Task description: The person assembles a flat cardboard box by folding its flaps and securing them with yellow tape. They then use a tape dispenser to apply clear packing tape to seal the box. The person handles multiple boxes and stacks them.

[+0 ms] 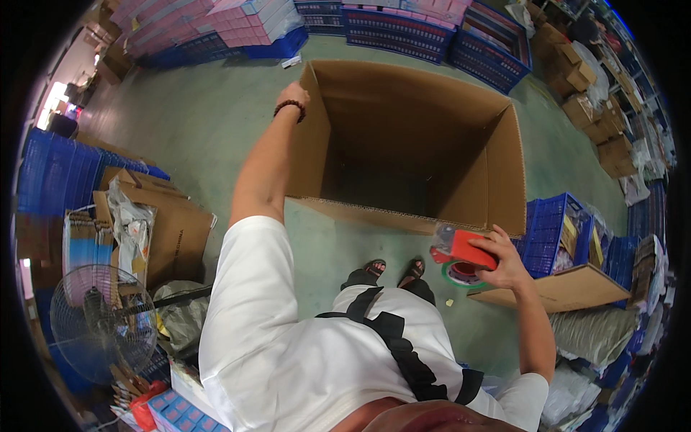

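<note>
A large brown cardboard box (461,180) stands open at the top in front of me, with a dark greenish patch showing deep inside. My left hand (294,95), a beaded bracelet at its wrist, is closed on the box's far left edge; its fingertips are partly hidden. Near the box's close right corner, my right hand (506,265) grips a red tape dispenser (469,248). A roll of tape with a green rim (453,277) sits on the dispenser, below the fingers.
Blue crates (399,36) and pink stacked packages (248,21) line the far side. A blue crate (547,230) and flat cardboard (568,288) lie right. At left are a wire-cage fan (103,324) and a brown carton (180,241). Cartons (594,108) pile up far right.
</note>
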`<state>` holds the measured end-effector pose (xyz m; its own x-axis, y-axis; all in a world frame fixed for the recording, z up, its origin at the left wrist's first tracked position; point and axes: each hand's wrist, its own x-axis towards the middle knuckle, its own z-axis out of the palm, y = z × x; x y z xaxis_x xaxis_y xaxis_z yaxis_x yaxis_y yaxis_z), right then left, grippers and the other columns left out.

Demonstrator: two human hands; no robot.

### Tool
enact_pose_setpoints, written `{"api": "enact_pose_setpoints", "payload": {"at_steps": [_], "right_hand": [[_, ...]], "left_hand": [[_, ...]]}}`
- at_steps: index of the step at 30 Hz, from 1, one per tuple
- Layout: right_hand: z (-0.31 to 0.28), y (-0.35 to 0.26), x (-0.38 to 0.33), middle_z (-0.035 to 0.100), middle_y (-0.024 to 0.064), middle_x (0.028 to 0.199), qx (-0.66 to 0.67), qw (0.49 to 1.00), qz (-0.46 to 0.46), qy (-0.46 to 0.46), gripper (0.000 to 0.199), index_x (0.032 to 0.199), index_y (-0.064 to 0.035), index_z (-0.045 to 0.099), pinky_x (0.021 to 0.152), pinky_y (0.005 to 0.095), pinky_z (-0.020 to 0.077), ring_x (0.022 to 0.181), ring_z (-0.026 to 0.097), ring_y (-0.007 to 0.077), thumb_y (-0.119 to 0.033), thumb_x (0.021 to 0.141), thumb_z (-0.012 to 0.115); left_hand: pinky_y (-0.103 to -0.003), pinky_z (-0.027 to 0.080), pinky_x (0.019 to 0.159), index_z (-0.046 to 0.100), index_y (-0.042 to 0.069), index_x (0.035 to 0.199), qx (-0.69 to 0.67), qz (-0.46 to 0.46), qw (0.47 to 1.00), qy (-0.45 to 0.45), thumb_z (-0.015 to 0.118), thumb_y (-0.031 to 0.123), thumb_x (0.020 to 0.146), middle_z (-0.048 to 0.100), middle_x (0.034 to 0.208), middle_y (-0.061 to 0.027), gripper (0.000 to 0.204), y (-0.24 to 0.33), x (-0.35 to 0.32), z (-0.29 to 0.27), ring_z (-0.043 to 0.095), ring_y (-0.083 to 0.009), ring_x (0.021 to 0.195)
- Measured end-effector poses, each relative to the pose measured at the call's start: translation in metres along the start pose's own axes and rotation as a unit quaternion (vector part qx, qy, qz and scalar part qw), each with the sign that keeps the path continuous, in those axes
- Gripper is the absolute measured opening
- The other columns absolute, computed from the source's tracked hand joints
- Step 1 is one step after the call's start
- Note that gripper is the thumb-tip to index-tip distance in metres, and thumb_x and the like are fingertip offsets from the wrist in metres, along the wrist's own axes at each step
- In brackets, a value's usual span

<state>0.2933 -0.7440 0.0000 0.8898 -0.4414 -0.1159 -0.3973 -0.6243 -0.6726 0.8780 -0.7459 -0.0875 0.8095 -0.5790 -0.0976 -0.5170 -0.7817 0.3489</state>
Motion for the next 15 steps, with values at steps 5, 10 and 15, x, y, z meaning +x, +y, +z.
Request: {"api": "enact_pose_setpoints", "payload": {"at_steps": [5, 10, 15], "right_hand": [[-0.051, 0.041, 0.004, 0.06, 0.0101, 0.115, 0.384, 0.896, 0.047, 0.219, 0.072, 0.128, 0.0017, 0.053, 0.103, 0.0346, 0.038, 0.108, 0.057, 0.022, -0.019, 0.063, 0.072], [-0.11, 0.138, 0.091, 0.058, 0.0083, 0.114, 0.438, 0.787, 0.016, 0.434, 0.06, 0.136, 0.0017, 0.045, 0.084, 0.0301, 0.047, 0.093, 0.057, 0.0159, -0.008, 0.08, 0.062], [-0.105, 0.193, 0.166, 0.058, 0.0071, 0.111, 0.533, 0.731, 0.048, 0.423, 0.056, 0.134, 0.0015, 0.048, 0.08, 0.027, 0.0476, 0.089, 0.057, 0.0146, -0.002, 0.08, 0.06]], "left_hand": [[-0.045, 0.046, 0.095, 0.059, 0.005, 0.116, -0.007, 0.001, 1.0, -0.003, 0.059, 0.026, 0.087, 0.059, 0.121, -0.0212, 0.036, -0.002, 0.003, 0.005, 0.055, -0.0381, 0.114], [-0.047, 0.047, 0.09, 0.057, 0.008, 0.119, 0.023, 0.027, 0.999, 0.032, 0.06, 0.026, 0.085, 0.062, 0.115, -0.0211, 0.038, -0.011, 0.006, 0.01, 0.057, -0.0391, 0.109], [-0.045, 0.047, 0.09, 0.055, 0.003, 0.118, 0.016, 0.0, 0.999, 0.044, 0.06, 0.027, 0.086, 0.061, 0.115, -0.0217, 0.04, -0.005, -0.01, 0.013, 0.057, -0.0388, 0.109]]}}
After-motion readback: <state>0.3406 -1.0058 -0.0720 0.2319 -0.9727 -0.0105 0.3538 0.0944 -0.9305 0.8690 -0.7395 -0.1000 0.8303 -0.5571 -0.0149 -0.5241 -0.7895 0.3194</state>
